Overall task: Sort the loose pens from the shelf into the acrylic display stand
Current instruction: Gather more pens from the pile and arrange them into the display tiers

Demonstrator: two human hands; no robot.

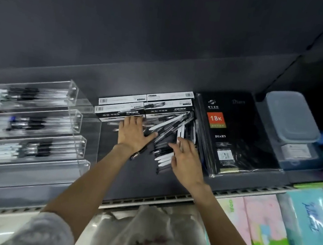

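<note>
1. Nearest: left hand (133,134) flat, fingers spread, pressing on the loose pens (167,135); right hand (185,161) relaxed, fingers straight, touching the pile's right edge; nothing gripped.
2. Risk: slanted, overlapping pens could roll off the shelf (133,181) front if swept carelessly.
3. Left: acrylic display stand (35,126), tiers already holding pens; lowest tier seemingly unfilled.

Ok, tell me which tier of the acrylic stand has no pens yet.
The lowest, front tier; the three tiers behind it all hold pens.
</note>
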